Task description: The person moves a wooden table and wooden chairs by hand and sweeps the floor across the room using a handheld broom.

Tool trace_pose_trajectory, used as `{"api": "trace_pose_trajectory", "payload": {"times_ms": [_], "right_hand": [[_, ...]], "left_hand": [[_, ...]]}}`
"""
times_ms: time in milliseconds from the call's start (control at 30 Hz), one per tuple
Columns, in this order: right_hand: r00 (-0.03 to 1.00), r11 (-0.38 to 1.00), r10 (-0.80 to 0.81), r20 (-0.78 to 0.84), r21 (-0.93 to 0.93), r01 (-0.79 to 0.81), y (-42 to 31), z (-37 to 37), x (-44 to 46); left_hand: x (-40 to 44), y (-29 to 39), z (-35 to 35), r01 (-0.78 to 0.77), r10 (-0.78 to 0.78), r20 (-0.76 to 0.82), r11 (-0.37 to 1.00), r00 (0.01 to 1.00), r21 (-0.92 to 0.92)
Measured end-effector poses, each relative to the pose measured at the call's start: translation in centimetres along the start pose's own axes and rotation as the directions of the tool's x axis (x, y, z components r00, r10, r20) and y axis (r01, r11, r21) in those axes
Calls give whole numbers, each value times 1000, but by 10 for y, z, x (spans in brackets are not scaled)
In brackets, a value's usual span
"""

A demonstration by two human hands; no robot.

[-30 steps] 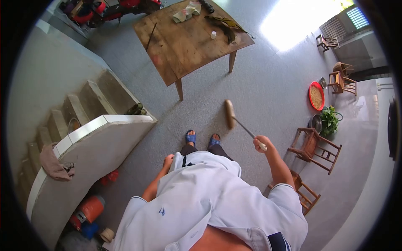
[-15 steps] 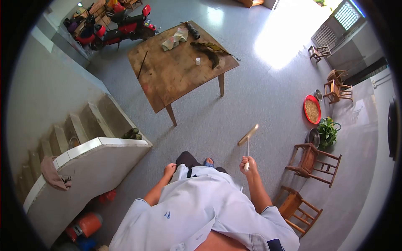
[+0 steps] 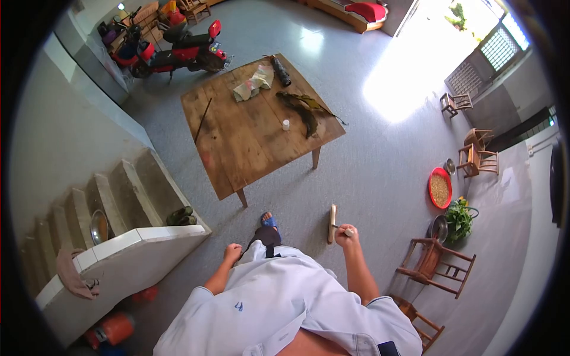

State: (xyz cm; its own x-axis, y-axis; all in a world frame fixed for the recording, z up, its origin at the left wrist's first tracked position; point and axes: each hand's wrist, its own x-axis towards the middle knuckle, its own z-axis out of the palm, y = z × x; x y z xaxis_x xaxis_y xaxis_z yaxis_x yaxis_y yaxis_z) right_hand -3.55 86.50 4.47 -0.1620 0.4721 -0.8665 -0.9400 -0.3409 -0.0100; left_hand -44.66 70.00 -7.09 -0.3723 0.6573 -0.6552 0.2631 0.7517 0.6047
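Note:
My right hand (image 3: 345,235) is wrapped round the pale handle of a T-shaped squeegee (image 3: 332,224). Its long beige crossbar points away from me, above the grey floor and to the right of my feet. My left hand (image 3: 233,253) hangs beside my trouser leg with its fingers curled in, and nothing shows in it. Ahead of me stands a worn wooden table (image 3: 237,154). On it lie a crumpled pale bag (image 3: 254,83), a dark bottle-like object (image 3: 281,71), dark dried leaf-like pieces (image 3: 306,115), a small white cup (image 3: 286,125) and a thin stick (image 3: 203,120).
Concrete stairs (image 3: 127,190) with a white-tiled side wall rise on the left. A red scooter (image 3: 178,53) is parked at the far left. Along the right wall are wooden chairs (image 3: 436,261), a red basin of grain (image 3: 440,187), a metal bowl (image 3: 438,228) and leafy greens (image 3: 459,219).
I have stepped closer to the table, with a sandalled foot now forward. The squeegee has swung left, and its crossbar sits nearer my right hand in view. My left hand stays curled.

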Motion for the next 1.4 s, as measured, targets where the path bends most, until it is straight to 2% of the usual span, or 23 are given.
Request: {"api": "trace_pose_trajectory", "payload": {"times_ms": [33,100,200,333,400,433,467,500,533,600,700,800,867,900,933,967,1000,1033,1067,1100,1200,1300,1400], "right_hand": [[1000,1000,-3,-8,-3,3,0,8,-1],[982,988,-154,-109,-45,150,7,33,-13],[978,977,-205,-37,-70,203,8,37,0],[977,977,-207,-45,-57,205,10,44,5],[985,971,-151,-88,-202,131,7,45,5],[983,972,-157,-90,-191,137,4,42,7],[977,943,-167,-132,-311,119,3,36,10],[969,900,-180,-170,-427,92,0,32,12],[968,902,-181,-172,-421,94,-3,30,12],[941,795,-289,-176,-592,133,-7,25,8],[929,755,-331,-164,-637,157,-15,28,3],[953,770,-283,-108,-618,159,-32,36,8],[950,770,-288,-116,-618,158,-46,45,4],[928,744,-331,-172,-653,144,-48,56,-1],[934,714,-348,-81,-668,208,-49,56,-6],[929,724,-359,-84,-653,221,-53,46,3],[935,746,-346,-73,-626,227,-53,47,-3],[930,755,-353,-103,-618,218,-54,39,1],[929,762,-348,-127,-616,202,-57,31,4],[931,792,-342,-128,-573,212,-59,26,-2],[930,865,-336,-147,-440,242,-65,16,-24],[973,969,-227,-32,-111,222,-68,-20,-35],[967,962,-248,54,133,239,-67,-49,-46]], "left_hand": [[5,3,-7,78,-78,-5,997,997,-23],[19,13,-22,81,-82,-13,994,997,-78],[49,33,-46,88,-92,-25,988,995,-125],[89,37,-70,27,-67,-267,988,961,-153],[111,37,-74,5,-63,-346,986,936,-167],[118,34,-75,-16,-29,-396,994,918,-111],[123,36,-74,-34,6,-445,998,896,-55],[108,60,-74,-4,-14,-472,999,882,-37],[98,77,-73,-6,-10,-468,999,884,-32],[85,96,-68,175,-113,-457,980,882,96],[82,96,-51,232,-223,-502,972,835,-46],[92,76,-35,162,-158,-623,986,766,-50],[116,55,-30,228,-289,-549,957,784,-177],[93,91,-38,238,-374,-293,881,880,-409],[92,98,-34,200,-363,-190,800,912,-566],[72,120,-27,154,-259,-165,867,952,-474],[100,86,-19,85,-93,-54,989,994,-124],[125,55,-10,-100,85,64,952,994,289],[145,27,-2,-307,252,174,776,952,551],[142,42,13,-359,278,227,728,933,584],[134,107,65,-437,293,354,779,888,450],[119,174,112,-573,357,522,745,775,341],[113,218,145,-684,400,644,676,652,273]]}}
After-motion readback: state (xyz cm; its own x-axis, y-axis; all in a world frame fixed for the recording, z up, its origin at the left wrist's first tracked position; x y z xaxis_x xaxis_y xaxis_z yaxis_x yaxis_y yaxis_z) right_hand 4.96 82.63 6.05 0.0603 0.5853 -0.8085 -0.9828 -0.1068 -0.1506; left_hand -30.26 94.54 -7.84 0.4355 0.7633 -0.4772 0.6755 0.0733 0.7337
